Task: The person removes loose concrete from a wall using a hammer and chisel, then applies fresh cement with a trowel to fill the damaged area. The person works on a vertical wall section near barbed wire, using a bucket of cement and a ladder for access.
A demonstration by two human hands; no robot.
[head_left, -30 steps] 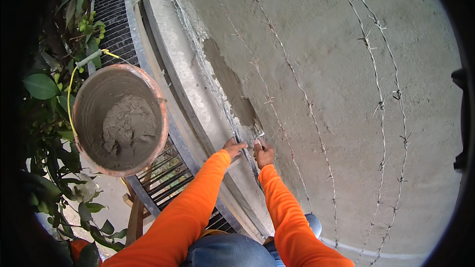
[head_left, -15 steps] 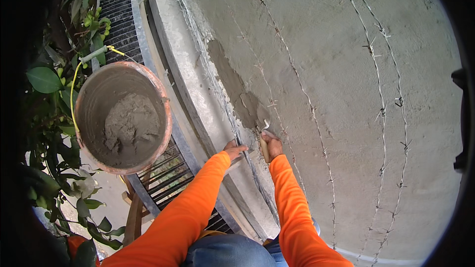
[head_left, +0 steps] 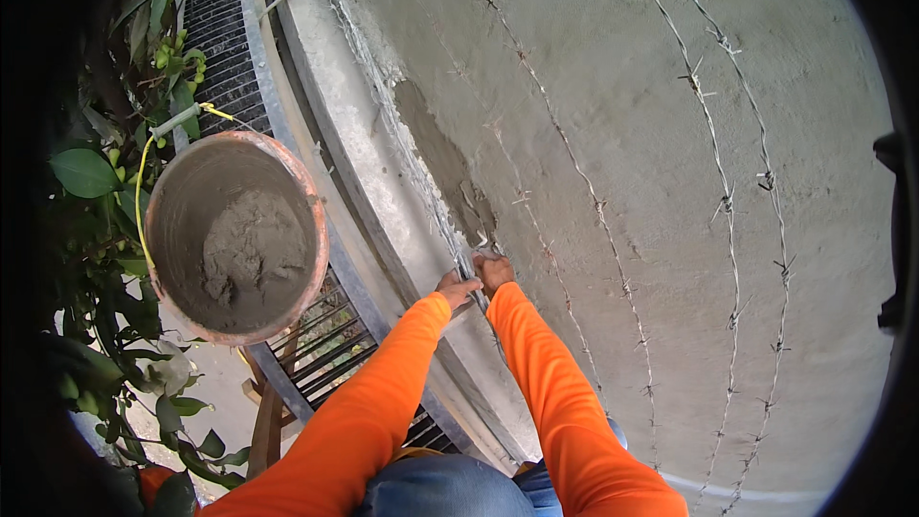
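Observation:
My left hand (head_left: 458, 289) is closed around a bundle of wire strands (head_left: 418, 172) that runs along the concrete ledge beside the wall. Close by, my right hand (head_left: 493, 272) grips a trowel (head_left: 481, 240); only its bent metal neck shows, and its handle is hidden by the hand. The trowel is at the lower end of a strip of darker, wet mortar (head_left: 442, 148) on the grey plastered wall (head_left: 593, 67). Both hands nearly touch at the wire. An orange bucket (head_left: 321, 230) partly filled with mortar (head_left: 254, 244) stands to the left.
Several barbed wire strands (head_left: 586, 177) stretch across in front of the wall. The bucket sits on a metal grating walkway (head_left: 225, 48) next to the concrete ledge (head_left: 359, 134). Leafy branches (head_left: 86, 172) crowd the left side.
My right hand has moved left and slightly up with the trowel, closer to the wire bundle and my left hand. The trowel's handle has gone out of sight. My left hand stays at the wire.

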